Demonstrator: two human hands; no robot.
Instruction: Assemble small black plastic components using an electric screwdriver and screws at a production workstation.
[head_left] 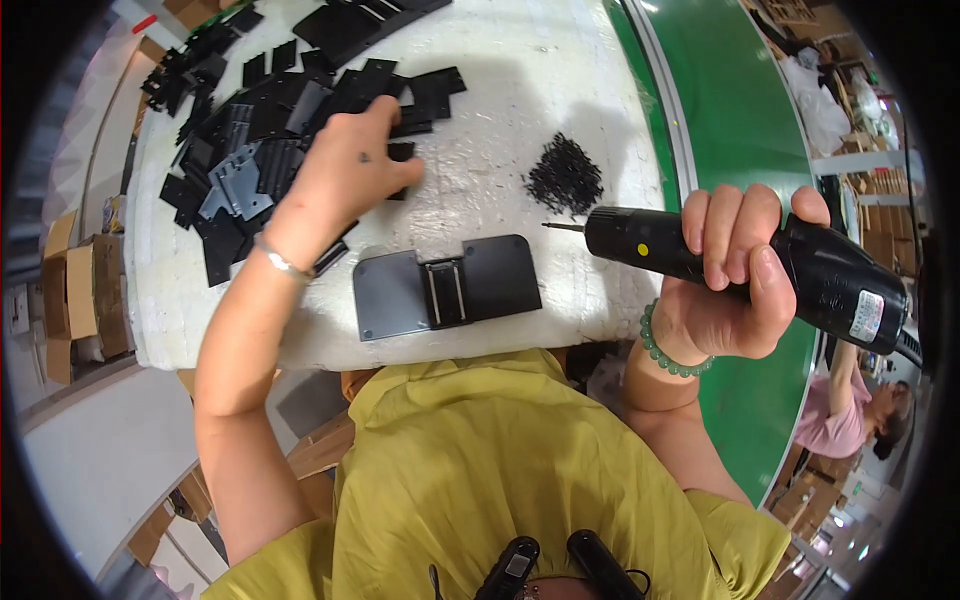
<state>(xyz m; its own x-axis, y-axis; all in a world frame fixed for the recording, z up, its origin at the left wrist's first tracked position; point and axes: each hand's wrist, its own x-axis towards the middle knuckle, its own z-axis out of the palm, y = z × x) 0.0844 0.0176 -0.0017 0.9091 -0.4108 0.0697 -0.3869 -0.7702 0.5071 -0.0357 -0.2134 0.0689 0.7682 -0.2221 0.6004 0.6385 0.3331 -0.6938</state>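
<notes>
My right hand (735,265) is wrapped round a black electric screwdriver (650,243), held level above the right side of the table with its thin bit pointing left. My left hand (360,160) reaches over a heap of black flat plates (270,125), thumb and forefinger spread apart; its other fingertips are hidden behind the hand. Directly in front of me lies a dark assembly (447,287), two rounded panels joined by a slotted middle bracket. A small pile of black screws (565,175) sits beyond the screwdriver bit.
The white-covered table (470,200) has larger black pieces (350,25) at its far edge. A green surface (730,110) with a metal rail runs along the right. Cardboard boxes (90,290) stand at the left. A person in pink (840,415) is at the far right.
</notes>
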